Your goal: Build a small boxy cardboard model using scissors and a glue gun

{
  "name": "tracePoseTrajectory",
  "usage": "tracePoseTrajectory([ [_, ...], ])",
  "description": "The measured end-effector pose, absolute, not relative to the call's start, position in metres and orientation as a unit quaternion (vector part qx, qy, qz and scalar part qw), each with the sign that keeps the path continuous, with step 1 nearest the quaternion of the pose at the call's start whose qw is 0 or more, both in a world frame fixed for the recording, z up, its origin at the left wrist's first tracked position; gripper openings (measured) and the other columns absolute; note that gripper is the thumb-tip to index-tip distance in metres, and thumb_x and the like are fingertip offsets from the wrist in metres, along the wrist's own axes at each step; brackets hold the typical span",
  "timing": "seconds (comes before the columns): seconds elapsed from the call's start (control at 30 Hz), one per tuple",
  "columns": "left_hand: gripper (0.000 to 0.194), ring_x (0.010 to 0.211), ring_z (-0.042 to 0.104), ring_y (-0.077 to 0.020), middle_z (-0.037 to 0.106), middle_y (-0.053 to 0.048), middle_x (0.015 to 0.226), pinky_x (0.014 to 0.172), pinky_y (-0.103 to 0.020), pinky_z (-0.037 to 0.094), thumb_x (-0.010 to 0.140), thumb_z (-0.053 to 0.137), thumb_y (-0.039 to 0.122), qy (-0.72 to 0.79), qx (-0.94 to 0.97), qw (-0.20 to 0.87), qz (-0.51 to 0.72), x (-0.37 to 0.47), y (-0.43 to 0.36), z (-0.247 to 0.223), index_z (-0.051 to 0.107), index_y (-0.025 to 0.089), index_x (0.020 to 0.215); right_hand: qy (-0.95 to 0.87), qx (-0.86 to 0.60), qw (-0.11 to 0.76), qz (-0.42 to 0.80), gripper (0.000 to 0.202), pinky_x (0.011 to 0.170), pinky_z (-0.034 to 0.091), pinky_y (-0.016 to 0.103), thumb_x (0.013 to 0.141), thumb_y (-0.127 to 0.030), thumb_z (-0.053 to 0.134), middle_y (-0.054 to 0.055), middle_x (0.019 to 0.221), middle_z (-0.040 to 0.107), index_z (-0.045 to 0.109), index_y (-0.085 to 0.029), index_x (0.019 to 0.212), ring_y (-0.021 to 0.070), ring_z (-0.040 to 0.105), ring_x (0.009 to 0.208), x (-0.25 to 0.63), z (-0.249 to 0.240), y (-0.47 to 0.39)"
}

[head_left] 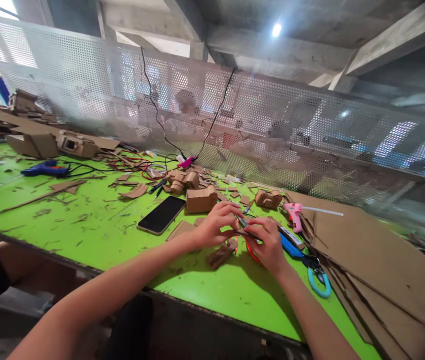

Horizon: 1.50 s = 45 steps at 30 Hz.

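Observation:
Over the green table (205,280), my left hand (222,223) and my right hand (267,242) come together around a small flat piece (243,222), greyish on top, with a brown edge beneath it. Both hands have their fingers closed on it. Under my left hand lies a printed cardboard scrap (220,255). Something red and round (252,251) shows partly behind my right hand. A cardboard box piece (201,199) stands just beyond my left hand, and a black phone (162,215) rests to its left.
Right of my hands lie blue-handled pliers (291,244), a turquoise ring handle (319,283), a pink glue gun (294,216) and large cardboard sheets (377,250). Cardboard cameras (268,198), scraps and cables lie farther back. A blue glue gun (45,169) is at left. A perforated screen (197,110) stands behind.

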State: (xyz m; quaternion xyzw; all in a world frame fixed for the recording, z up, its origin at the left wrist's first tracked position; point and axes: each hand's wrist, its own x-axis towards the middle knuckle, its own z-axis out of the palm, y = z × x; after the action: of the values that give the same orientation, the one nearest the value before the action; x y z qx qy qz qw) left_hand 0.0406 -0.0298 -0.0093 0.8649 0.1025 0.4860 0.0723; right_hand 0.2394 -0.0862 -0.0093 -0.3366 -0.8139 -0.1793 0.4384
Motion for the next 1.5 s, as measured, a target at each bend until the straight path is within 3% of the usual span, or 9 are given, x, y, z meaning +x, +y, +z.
tracePoseTrajectory([
  [0.2,0.016,0.127,0.05,-0.0235,0.072,-0.003,0.109,0.11,-0.051,0.024,0.08,0.053,0.008,0.098,0.898,0.08,0.422,0.039,-0.033,-0.01,0.062,0.021,0.078,-0.816,-0.342,0.442,-0.149,0.005,0.079,0.045,0.039,0.086,-0.022,0.062,0.004,0.086,0.066,0.064,-0.024,0.089,0.0213,0.06,0.086,0.238,-0.014,-0.085],
  [0.4,0.026,0.114,0.062,-0.0205,0.074,-0.002,0.104,0.116,-0.052,0.012,0.073,0.05,0.0,0.07,0.896,0.101,0.427,0.039,-0.031,-0.015,0.063,0.021,0.08,-0.815,-0.345,0.441,-0.149,0.003,0.074,0.044,0.036,0.086,-0.021,0.062,0.003,0.08,0.065,0.063,-0.023,0.086,0.0198,0.058,0.077,0.238,-0.015,-0.085],
  [0.57,0.017,0.103,0.066,-0.0179,0.075,-0.001,0.1,0.114,-0.05,0.019,0.08,0.054,0.009,0.101,0.894,0.09,0.428,0.039,-0.029,-0.015,0.064,0.022,0.084,-0.816,-0.333,0.438,-0.177,0.004,0.074,0.043,0.036,0.085,-0.018,0.062,0.003,0.077,0.065,0.062,-0.022,0.086,0.0195,0.058,0.076,0.237,-0.013,-0.086],
  [0.67,0.004,0.099,0.066,-0.0186,0.074,-0.002,0.098,0.108,-0.046,0.028,0.081,0.062,0.025,0.144,0.88,0.094,0.443,0.037,-0.032,-0.007,0.061,0.021,0.081,-0.807,-0.342,0.438,-0.197,0.003,0.074,0.043,0.036,0.086,-0.02,0.062,0.002,0.077,0.065,0.063,-0.022,0.087,0.0192,0.058,0.074,0.238,-0.011,-0.086],
  [0.8,0.027,0.095,0.063,-0.0217,0.072,-0.006,0.098,0.096,-0.041,0.036,0.078,0.061,0.046,0.173,0.864,0.109,0.46,0.032,-0.036,0.006,0.059,0.02,0.074,-0.799,-0.356,0.44,-0.203,0.006,0.075,0.043,0.036,0.088,-0.021,0.058,0.003,0.077,0.066,0.064,-0.023,0.088,0.0194,0.06,0.075,0.239,-0.009,-0.087],
  [0.97,0.039,0.085,0.063,-0.0184,0.071,-0.003,0.076,0.09,-0.038,0.036,0.094,0.034,0.028,0.225,0.846,0.09,0.475,0.034,-0.034,0.005,0.06,0.019,0.066,-0.795,-0.365,0.443,-0.198,0.006,0.076,0.044,0.037,0.087,-0.02,0.058,0.003,0.079,0.067,0.064,-0.023,0.088,0.0201,0.06,0.076,0.24,-0.009,-0.088],
  [1.1,0.008,0.093,0.06,-0.0215,0.07,-0.005,0.095,0.087,-0.038,0.039,0.081,0.054,0.024,0.243,0.854,0.069,0.454,0.038,-0.035,0.002,0.06,0.02,0.082,-0.795,-0.37,0.441,-0.191,0.008,0.078,0.044,0.039,0.088,-0.022,0.057,0.003,0.081,0.067,0.065,-0.024,0.089,0.0207,0.06,0.078,0.24,-0.01,-0.088],
  [1.23,0.029,0.098,0.058,-0.023,0.067,-0.005,0.102,0.09,-0.038,0.04,0.067,0.053,0.011,0.206,0.865,0.073,0.452,0.036,-0.039,0.003,0.058,0.021,0.093,-0.798,-0.37,0.437,-0.188,0.007,0.078,0.044,0.039,0.088,-0.021,0.058,0.003,0.08,0.066,0.064,-0.023,0.089,0.0205,0.06,0.078,0.24,-0.01,-0.089],
  [1.5,0.009,0.085,0.057,-0.0183,0.061,-0.007,0.087,0.076,-0.03,0.047,0.086,0.054,0.026,0.148,0.881,0.078,0.442,0.037,-0.038,0.001,0.059,0.018,0.086,-0.79,-0.382,0.444,-0.181,0.006,0.079,0.044,0.039,0.086,-0.021,0.059,0.003,0.081,0.066,0.063,-0.024,0.09,0.0209,0.06,0.079,0.24,-0.011,-0.089],
])
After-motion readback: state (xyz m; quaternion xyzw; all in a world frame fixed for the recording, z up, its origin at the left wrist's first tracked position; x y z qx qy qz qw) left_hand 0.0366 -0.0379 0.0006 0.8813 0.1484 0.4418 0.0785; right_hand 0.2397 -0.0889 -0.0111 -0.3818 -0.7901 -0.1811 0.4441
